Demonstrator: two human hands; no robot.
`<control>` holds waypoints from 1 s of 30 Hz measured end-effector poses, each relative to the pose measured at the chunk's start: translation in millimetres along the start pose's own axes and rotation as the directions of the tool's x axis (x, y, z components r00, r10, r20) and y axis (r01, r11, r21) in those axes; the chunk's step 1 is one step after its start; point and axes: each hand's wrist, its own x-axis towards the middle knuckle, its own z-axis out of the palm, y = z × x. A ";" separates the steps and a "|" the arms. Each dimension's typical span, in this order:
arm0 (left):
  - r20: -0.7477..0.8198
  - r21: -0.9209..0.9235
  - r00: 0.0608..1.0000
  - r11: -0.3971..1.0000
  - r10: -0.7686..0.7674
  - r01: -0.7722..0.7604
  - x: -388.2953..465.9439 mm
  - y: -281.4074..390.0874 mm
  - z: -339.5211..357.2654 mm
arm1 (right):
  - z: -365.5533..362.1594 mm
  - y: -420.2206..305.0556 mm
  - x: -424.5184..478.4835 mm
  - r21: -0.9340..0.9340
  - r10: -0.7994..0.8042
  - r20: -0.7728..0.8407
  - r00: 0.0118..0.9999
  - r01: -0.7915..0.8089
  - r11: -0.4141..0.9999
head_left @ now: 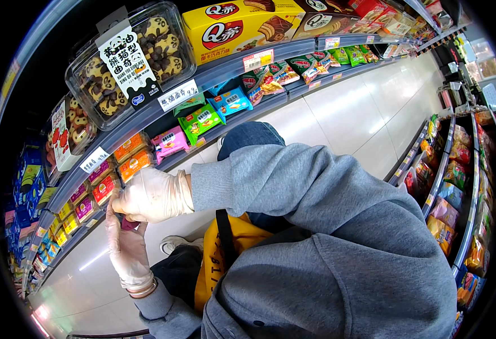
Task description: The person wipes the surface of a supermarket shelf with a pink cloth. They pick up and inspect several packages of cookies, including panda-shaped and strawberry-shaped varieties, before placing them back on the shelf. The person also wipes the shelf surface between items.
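Observation:
My left hand (pixel 127 250) and my right hand (pixel 152 195), both in thin whitish gloves, meet at the left of the view, in front of the lower snack shelf. Between their fingers is a small dark red item (pixel 129 223), mostly covered, so its kind is unclear. My left thumb and fingers are around it, and my right fingertips pinch at its upper side. Just beyond my right hand stand small packs in orange wrappers (pixel 135 166) and red wrappers (pixel 104 189). Pink (pixel 169 143) and green (pixel 200 123) snack packets lie farther along that shelf.
The upper shelf edge (pixel 227 68) curves above my hands, carrying clear boxes of cookies (pixel 163 46) and a yellow cake carton (pixel 239 29). Another snack rack (pixel 447 169) stands at the right. A yellow cloth item (pixel 210 254) with a black strap hangs by my legs, over the tiled floor (pixel 337 110).

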 end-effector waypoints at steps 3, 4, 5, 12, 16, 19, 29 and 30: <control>-0.014 -0.057 1.000 0.998 -0.002 0.002 -0.6 -4.1 -13.2 | 3.6 0.1 0.3 0.029 -0.004 -0.032 0.999 0.005 1.000; -0.027 -0.063 1.000 0.998 -0.014 0.013 0.2 -6.2 -18.4 | 2.9 0.1 -0.3 0.031 -0.001 -0.028 1.000 0.002 1.000; -0.040 -0.069 0.999 0.997 -0.026 0.023 0.5 -7.4 -21.4 | 1.8 -0.1 -0.8 0.035 0.001 -0.025 1.000 0.000 0.999; -0.167 -0.030 0.986 0.999 0.021 -0.026 -0.1 -6.5 -17.7 | 2.4 -0.5 0.2 0.063 0.026 -0.034 0.999 -0.024 0.998; -0.187 0.049 0.978 0.996 0.087 -0.079 -0.8 -6.3 -17.7 | 3.6 -0.2 -0.4 0.080 0.046 -0.059 0.997 -0.041 0.996; -0.173 0.114 0.976 0.987 0.129 -0.111 -1.0 -6.5 -22.6 | 1.9 -1.4 -0.6 0.089 0.054 -0.064 0.997 -0.048 0.995; -0.182 0.248 0.959 0.954 0.217 -0.169 -2.1 -8.8 -26.3 | 0.7 -3.4 -0.1 0.080 0.053 -0.133 0.990 -0.042 0.996; -0.184 0.260 0.959 0.952 0.215 -0.163 -2.4 -8.3 -25.7 | 1.1 -3.4 -0.1 0.080 0.052 -0.144 0.988 -0.041 0.996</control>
